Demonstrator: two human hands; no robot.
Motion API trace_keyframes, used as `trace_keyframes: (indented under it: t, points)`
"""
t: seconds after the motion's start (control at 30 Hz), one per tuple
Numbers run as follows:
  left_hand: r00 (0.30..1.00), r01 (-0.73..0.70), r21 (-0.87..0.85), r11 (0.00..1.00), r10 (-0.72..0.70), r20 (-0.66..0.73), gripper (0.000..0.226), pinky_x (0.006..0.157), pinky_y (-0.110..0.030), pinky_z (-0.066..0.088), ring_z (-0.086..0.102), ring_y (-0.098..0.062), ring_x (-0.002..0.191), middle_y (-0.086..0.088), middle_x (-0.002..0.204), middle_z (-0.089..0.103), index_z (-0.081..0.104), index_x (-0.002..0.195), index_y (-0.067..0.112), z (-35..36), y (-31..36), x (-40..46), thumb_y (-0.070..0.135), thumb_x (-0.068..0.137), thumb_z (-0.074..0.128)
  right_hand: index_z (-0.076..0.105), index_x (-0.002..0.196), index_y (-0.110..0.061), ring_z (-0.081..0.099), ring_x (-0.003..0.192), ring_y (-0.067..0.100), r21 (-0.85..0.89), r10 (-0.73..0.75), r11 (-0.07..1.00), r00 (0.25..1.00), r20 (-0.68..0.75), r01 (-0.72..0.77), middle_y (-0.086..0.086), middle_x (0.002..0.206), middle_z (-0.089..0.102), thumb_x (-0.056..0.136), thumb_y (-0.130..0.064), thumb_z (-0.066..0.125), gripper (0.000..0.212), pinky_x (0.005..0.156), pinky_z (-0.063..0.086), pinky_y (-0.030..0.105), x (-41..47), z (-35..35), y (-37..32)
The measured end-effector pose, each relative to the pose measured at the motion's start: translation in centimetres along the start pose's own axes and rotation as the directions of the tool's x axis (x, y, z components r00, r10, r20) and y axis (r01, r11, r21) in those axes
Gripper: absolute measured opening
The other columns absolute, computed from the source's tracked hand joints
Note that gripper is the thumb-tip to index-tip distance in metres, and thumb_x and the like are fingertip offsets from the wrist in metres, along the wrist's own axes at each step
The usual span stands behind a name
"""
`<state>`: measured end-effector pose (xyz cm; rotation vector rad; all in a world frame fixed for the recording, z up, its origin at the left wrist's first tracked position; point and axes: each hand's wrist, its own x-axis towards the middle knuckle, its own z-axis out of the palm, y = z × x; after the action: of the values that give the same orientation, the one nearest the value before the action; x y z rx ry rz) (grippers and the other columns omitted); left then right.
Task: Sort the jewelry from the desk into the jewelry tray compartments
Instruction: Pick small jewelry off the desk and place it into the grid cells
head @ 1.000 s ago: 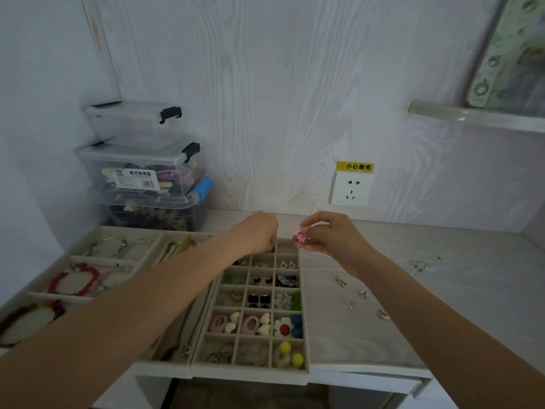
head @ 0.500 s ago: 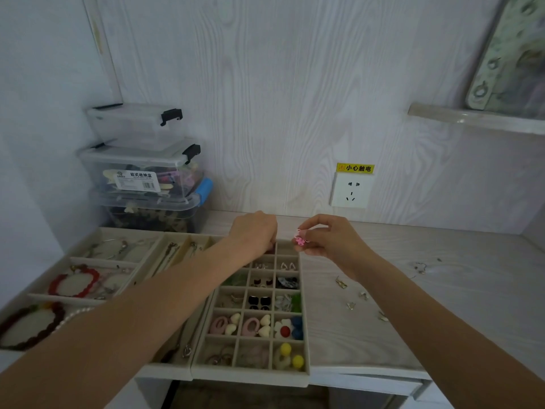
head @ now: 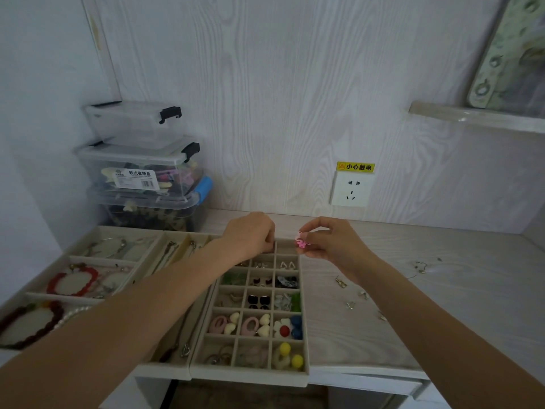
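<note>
A beige grid jewelry tray [head: 303, 335] lies on the desk with earrings in many compartments. My right hand [head: 330, 242] pinches a small pink earring [head: 301, 240] just above the tray's far right corner. My left hand [head: 250, 236] hovers over the far compartments with fingers curled down; I cannot see anything in it. Several small metal earrings [head: 358, 296] lie loose on the desk right of the tray.
Wider trays [head: 41, 295] with a red bracelet [head: 73, 280], dark bead bracelets and chains sit to the left. Clear plastic storage boxes [head: 141, 172] are stacked at the back left. A wall socket [head: 351, 188] is behind the desk. More loose pieces [head: 420, 267] lie far right.
Both hands have stayed nearly still over the tray's far end; the right hand and pink earring have shifted only slightly.
</note>
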<state>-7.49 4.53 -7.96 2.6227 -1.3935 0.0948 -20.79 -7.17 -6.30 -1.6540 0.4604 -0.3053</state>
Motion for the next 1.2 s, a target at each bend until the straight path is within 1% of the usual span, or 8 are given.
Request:
trace_keyframes:
  t: [0.2, 0.33, 0.47, 0.63, 0.77, 0.87, 1.03, 1.2]
  points:
    - [0.996, -0.084, 0.077, 0.993, 0.086, -0.016, 0.018, 0.072, -0.026, 0.045, 0.048, -0.012, 0.075, 0.006, 0.084, 0.041, 0.046, 0.075, 0.021, -0.1, 0.0, -0.5, 0.023, 0.086, 0.059, 0.062, 0.088, -0.003, 0.066, 0.061, 0.012, 0.009, 0.008, 1.000, 1.000, 0.005, -0.008, 0.012, 0.077, 0.068, 0.085, 0.001, 0.062, 0.005, 0.059, 0.056, 0.018, -0.2, 0.5, -0.1]
    - [0.993, -0.118, 0.117, 0.986, 0.117, 0.014, 0.019, 0.063, -0.021, 0.034, 0.040, -0.009, 0.069, 0.008, 0.074, 0.038, 0.043, 0.074, 0.020, -0.1, -0.2, -0.4, 0.021, 0.087, 0.056, 0.062, 0.089, -0.002, 0.067, 0.059, 0.011, 0.021, 0.012, 1.000, 1.000, 0.000, -0.012, 0.013, 0.076, 0.068, 0.085, 0.002, 0.062, 0.005, 0.058, 0.056, 0.017, -0.3, 0.4, -0.1]
    - [0.994, -0.104, 0.062, 0.993, 0.102, 0.037, 0.019, 0.065, -0.025, 0.038, 0.047, -0.013, 0.074, 0.007, 0.075, 0.045, 0.045, 0.073, 0.021, -0.3, -0.3, -0.1, 0.017, 0.085, 0.058, 0.062, 0.087, -0.003, 0.068, 0.058, 0.011, 0.035, 0.010, 0.999, 1.000, 0.005, -0.010, 0.013, 0.077, 0.069, 0.085, 0.001, 0.063, 0.005, 0.057, 0.055, 0.017, -0.5, 0.4, 0.1]
    - [0.994, -0.084, -0.049, 0.995, 0.087, 0.063, 0.013, 0.072, -0.027, 0.050, 0.058, -0.014, 0.080, 0.010, 0.076, 0.047, 0.053, 0.083, 0.016, -0.4, -0.5, 0.3, 0.017, 0.084, 0.066, 0.062, 0.086, -0.003, 0.068, 0.060, 0.012, 0.024, 0.003, 1.000, 1.000, 0.004, -0.003, 0.013, 0.077, 0.070, 0.085, 0.001, 0.063, 0.004, 0.060, 0.056, 0.019, -0.5, 0.6, 0.2]
    - [0.992, -0.103, 0.030, 0.994, 0.101, 0.081, 0.007, 0.067, -0.024, 0.045, 0.057, -0.016, 0.077, 0.006, 0.077, 0.050, 0.056, 0.084, 0.014, -0.5, -0.3, 0.5, 0.014, 0.086, 0.062, 0.062, 0.089, -0.002, 0.069, 0.061, 0.012, 0.020, 0.009, 1.000, 1.000, 0.001, -0.009, 0.014, 0.079, 0.070, 0.085, 0.000, 0.063, 0.005, 0.061, 0.056, 0.019, -0.4, 0.5, 0.2]
    - [0.988, -0.127, 0.091, 0.988, 0.118, 0.095, 0.001, 0.068, -0.025, 0.043, 0.055, -0.017, 0.080, -0.001, 0.088, 0.054, 0.058, 0.089, 0.012, -0.8, 0.3, 0.6, 0.011, 0.088, 0.058, 0.062, 0.090, -0.002, 0.068, 0.063, 0.013, 0.018, 0.013, 1.000, 1.000, 0.001, -0.013, 0.014, 0.079, 0.070, 0.085, 0.000, 0.063, 0.005, 0.061, 0.057, 0.019, -0.4, 0.6, 0.2]
    - [0.990, -0.039, 0.004, 0.999, 0.038, 0.136, 0.012, 0.072, -0.023, 0.046, 0.061, -0.018, 0.086, -0.007, 0.100, 0.064, 0.066, 0.097, 0.008, -0.5, 0.4, 1.1, 0.008, 0.087, 0.061, 0.062, 0.089, -0.001, 0.069, 0.060, 0.012, 0.036, 0.010, 0.999, 1.000, 0.007, -0.010, 0.014, 0.077, 0.069, 0.085, 0.001, 0.063, 0.005, 0.057, 0.055, 0.017, -0.5, 0.5, 0.2]
    - [0.983, 0.010, -0.106, 0.994, 0.009, 0.185, 0.021, 0.087, -0.027, 0.051, 0.064, -0.019, 0.095, -0.010, 0.107, 0.067, 0.069, 0.106, 0.005, -1.0, 0.4, 0.9, 0.002, 0.087, 0.059, 0.061, 0.091, 0.000, 0.069, 0.060, 0.012, 0.051, 0.019, 0.999, 1.000, 0.002, -0.019, 0.015, 0.079, 0.069, 0.085, 0.002, 0.062, 0.007, 0.057, 0.055, 0.017, -0.6, 0.4, 0.1]
